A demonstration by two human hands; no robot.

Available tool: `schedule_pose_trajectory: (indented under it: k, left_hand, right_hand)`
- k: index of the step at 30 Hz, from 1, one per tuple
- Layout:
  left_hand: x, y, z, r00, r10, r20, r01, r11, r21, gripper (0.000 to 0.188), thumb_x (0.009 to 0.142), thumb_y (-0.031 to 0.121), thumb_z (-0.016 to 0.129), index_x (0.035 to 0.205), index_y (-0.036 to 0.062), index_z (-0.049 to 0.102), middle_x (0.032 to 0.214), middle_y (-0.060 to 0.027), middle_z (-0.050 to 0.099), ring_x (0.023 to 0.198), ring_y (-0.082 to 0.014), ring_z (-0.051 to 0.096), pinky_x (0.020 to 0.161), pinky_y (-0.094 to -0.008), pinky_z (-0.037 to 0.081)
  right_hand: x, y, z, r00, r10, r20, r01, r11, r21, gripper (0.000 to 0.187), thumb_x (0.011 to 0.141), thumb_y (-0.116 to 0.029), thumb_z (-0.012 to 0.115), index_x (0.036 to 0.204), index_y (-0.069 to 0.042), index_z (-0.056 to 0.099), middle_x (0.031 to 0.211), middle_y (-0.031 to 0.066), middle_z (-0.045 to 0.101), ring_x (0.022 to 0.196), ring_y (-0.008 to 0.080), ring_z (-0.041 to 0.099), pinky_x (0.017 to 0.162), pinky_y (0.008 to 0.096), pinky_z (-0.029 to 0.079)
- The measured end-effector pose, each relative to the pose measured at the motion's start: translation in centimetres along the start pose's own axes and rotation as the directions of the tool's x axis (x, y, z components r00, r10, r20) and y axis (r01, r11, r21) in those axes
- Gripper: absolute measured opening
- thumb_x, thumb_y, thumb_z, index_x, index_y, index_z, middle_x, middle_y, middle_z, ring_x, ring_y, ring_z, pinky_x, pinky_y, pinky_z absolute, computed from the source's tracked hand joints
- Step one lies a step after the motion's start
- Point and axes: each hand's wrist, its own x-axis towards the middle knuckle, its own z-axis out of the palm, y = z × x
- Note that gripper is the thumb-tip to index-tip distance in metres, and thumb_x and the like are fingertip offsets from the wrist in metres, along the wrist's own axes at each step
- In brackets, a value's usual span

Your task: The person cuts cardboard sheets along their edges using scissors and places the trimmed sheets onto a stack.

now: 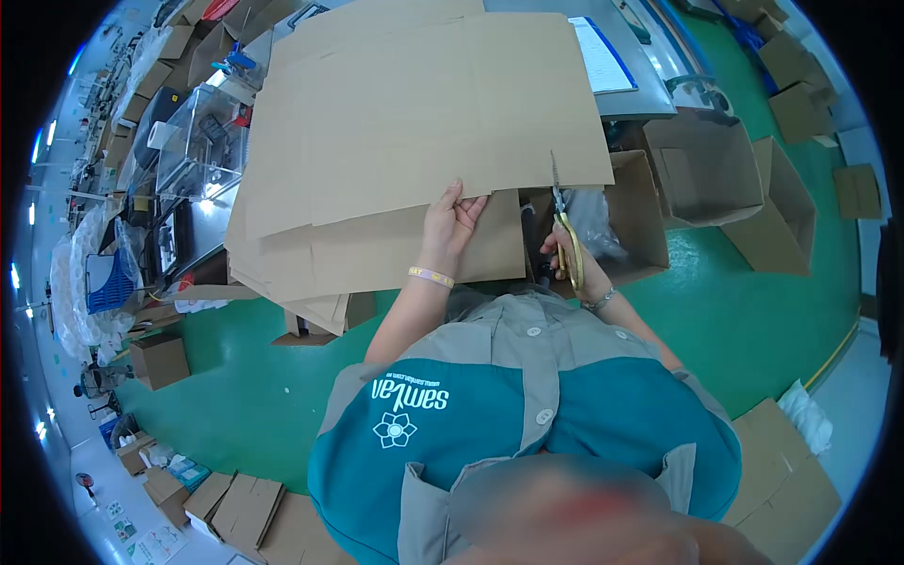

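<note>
Cutting a cardboard sheet (pixel 424 113): apparently just begun, most left whole.
Over the tabletop (pixel 650 100), its near edge is pinched by the left hand (pixel 450 224); scissors (pixel 559 201) are gripped by the right hand (pixel 591 275).

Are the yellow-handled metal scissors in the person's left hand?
No, the right hand holds the scissors; the left hand touches the brown cardboard sheet.

Big white letters (pixel 410 394) stand upside down on the teal & gray work shirt (pixel 508 386), w/ a tiny line of white print just by them & a white flower logo (pixel 395 430). The yellow & purple wristband (pixel 430 276) below the L hand (pixel 454 218) has a few small letters. Wall posters (pixel 155 546), btm L, & the blue-edged paper (pixel 600 58), top R: print too tiny to read.
</note>
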Motion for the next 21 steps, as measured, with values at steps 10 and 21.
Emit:
schedule_pose_trajectory:
  k: [10,21]
  left_hand:
    - [0.1,0.1,-0.5,0.999,-0.014,0.032,0.014,1.0,0.008,0.017,0.086,0.014,0.043,0.095,0.0008,0.048,0.092,-0.0115,0.058,0.084,-0.021,0.058,0.075,-0.0321,0.05]
    - [0.1,0.3,-1.1,1.0,-0.017,-0.009,0.017,1.0,0.002,0.016,0.086,0.012,0.044,0.097,0.0007,0.047,0.096,-0.0132,0.056,0.085,-0.0234,0.058,0.076,-0.0343,0.049]
  right_hand:
    - [0.2,0.1,0.3,0.999,0.001,-0.042,-0.002,1.0,-0.01,0.042,0.078,-0.054,0.046,0.078,-0.012,0.047,0.068,-0.0027,0.044,0.052,0.0033,0.04,0.042,0.0157,0.033]
    - [-0.4,-0.4,1.7,0.988,-0.045,-0.151,0.026,0.992,-0.12,0.047,0.075,-0.054,0.051,0.061,-0.01,0.041,0.049,-0.0039,0.036,0.035,0.0055,0.035,0.031,0.0189,0.03]
